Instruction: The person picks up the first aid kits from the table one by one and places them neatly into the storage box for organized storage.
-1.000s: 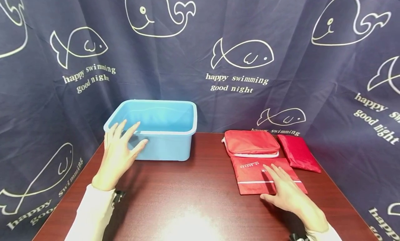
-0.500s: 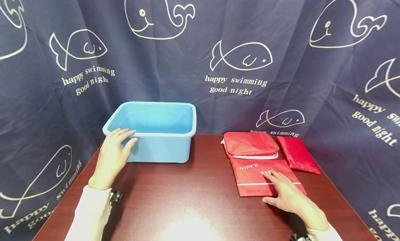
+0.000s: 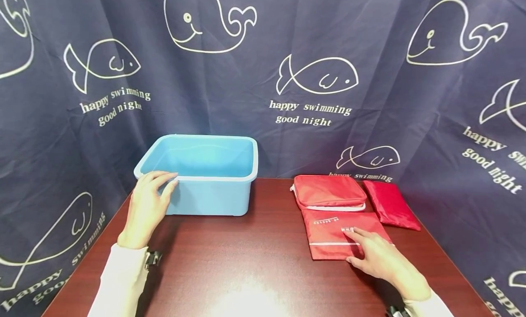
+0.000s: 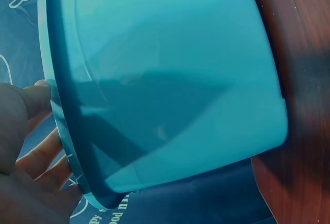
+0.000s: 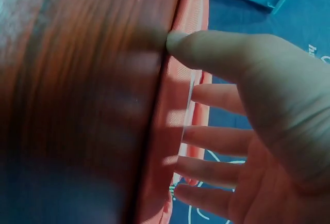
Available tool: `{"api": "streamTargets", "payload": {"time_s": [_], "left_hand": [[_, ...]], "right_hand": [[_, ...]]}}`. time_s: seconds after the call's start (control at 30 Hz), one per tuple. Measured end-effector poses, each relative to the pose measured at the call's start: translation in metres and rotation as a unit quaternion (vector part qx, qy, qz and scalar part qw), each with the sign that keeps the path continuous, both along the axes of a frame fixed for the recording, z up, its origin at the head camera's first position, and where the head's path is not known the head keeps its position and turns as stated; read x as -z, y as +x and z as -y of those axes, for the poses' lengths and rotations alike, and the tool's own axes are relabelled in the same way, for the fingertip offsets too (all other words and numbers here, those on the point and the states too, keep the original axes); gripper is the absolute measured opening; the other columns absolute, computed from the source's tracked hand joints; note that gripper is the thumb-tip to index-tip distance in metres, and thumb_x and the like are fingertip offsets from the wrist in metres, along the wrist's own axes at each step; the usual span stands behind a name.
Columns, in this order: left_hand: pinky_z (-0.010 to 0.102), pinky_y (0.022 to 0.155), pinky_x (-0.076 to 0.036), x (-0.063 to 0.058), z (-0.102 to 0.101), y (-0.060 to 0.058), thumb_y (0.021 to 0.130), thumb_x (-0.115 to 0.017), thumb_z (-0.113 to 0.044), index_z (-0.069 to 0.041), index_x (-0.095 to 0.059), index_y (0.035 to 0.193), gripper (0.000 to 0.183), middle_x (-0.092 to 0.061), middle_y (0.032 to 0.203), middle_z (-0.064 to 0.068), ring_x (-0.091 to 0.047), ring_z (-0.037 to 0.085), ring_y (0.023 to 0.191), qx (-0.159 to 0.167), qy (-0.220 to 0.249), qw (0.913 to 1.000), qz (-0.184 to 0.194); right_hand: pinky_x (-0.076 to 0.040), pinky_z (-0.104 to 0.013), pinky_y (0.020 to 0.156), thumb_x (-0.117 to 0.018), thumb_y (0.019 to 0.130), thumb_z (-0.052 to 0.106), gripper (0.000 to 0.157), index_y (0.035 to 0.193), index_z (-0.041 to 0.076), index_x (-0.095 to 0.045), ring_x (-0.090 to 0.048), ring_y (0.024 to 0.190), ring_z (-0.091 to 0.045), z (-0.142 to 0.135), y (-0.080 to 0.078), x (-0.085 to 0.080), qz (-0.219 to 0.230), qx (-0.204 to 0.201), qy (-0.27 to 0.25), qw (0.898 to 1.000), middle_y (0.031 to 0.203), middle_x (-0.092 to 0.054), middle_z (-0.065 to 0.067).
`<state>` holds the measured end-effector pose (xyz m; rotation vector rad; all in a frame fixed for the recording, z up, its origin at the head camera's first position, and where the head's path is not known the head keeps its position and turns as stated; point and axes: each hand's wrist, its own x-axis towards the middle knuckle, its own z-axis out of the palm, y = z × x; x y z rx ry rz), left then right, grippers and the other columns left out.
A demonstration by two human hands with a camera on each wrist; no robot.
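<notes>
The right grip hides a corner of a red pouch at lower right; the bottom edge crops both sleeves.

Left sleeve white, long, plain, reaching wrist. Small black device at left cuff. Right sleeve likewise white; dark wrist piece partly cut off, some lighter detail.

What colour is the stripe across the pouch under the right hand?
White; the stripe across the red pouch shows best in the head view.
</notes>
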<state>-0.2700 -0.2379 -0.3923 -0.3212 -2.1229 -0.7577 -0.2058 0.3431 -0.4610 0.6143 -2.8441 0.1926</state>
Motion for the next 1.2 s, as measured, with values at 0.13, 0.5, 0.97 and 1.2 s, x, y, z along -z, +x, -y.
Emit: {"api": "streamTargets", "payload": {"time_s": [0.13,0.5,0.97,1.2], "left_hand": [[0.05,0.099,-0.043,-0.001,0.0,0.0,0.091,-0.078,-0.009,-0.006,-0.079,0.112,0.022,-0.072,0.11,0.014,-0.061,0.038,0.11,0.003,-0.003,1.0,0.004],[0.049,0.099,-0.043,-0.003,0.001,0.002,0.091,-0.079,-0.01,-0.007,-0.08,0.113,0.023,-0.071,0.111,0.014,-0.062,0.037,0.112,0.003,-0.004,0.9999,0.011],[0.049,0.099,-0.043,-0.005,0.0,0.004,0.091,-0.079,-0.011,-0.007,-0.08,0.114,0.023,-0.072,0.112,0.012,-0.061,0.036,0.113,0.004,0.0,0.9997,0.023],[0.049,0.1,-0.043,-0.006,0.001,0.004,0.092,-0.076,-0.009,-0.009,-0.08,0.115,0.023,-0.072,0.114,0.011,-0.061,0.035,0.114,0.004,-0.001,0.9996,0.029]], "right_hand": [[-0.058,-0.056,0.086,-0.091,0.067,0.027,0.069,0.13,0.008,-0.071,-0.071,0.097,-0.04,0.005,0.0,0.002,-0.006,0.004,0.013,1.0,0.124,-0.071,-0.021],[-0.06,-0.052,0.082,-0.089,0.053,-0.001,0.079,0.129,0.008,-0.068,-0.074,0.094,-0.034,0.003,0.003,0.006,-0.046,-0.031,0.012,0.998,0.116,-0.074,-0.018],[-0.061,-0.048,0.073,-0.084,0.073,0.005,0.044,0.115,0.013,-0.079,-0.07,0.076,-0.019,-0.012,0.001,0.005,-0.051,-0.009,-0.035,0.998,0.099,-0.078,-0.006],[-0.058,-0.043,0.063,-0.087,0.073,0.005,0.029,0.096,0.02,-0.08,-0.067,0.066,-0.015,-0.019,-0.001,0.007,-0.111,-0.021,-0.041,0.993,0.081,-0.075,0.007]]}}
